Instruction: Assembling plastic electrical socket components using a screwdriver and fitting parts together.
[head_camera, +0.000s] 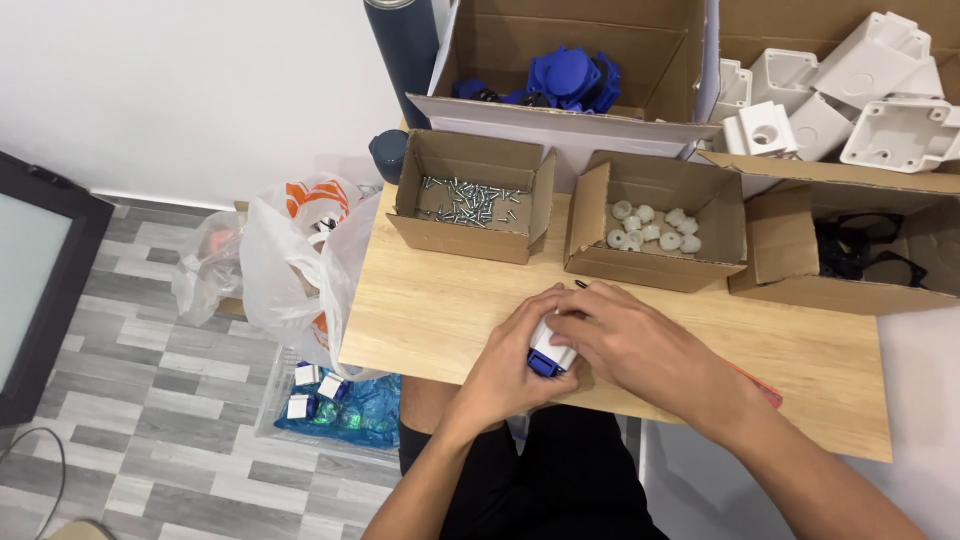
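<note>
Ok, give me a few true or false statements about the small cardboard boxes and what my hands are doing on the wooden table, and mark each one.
1. Both hands, left hand and right hand, close around a small white and blue plastic part. True.
2. The small open cardboard box on the left holds white plastic rings. False: it holds silver metal screws.
3. The middle cardboard box holds small white round plastic pieces. True.
4. The large cardboard box at the back holds red parts. False: it holds blue plastic parts.
5. The hands work over the grey floor. False: they rest on the light wooden table.
</note>
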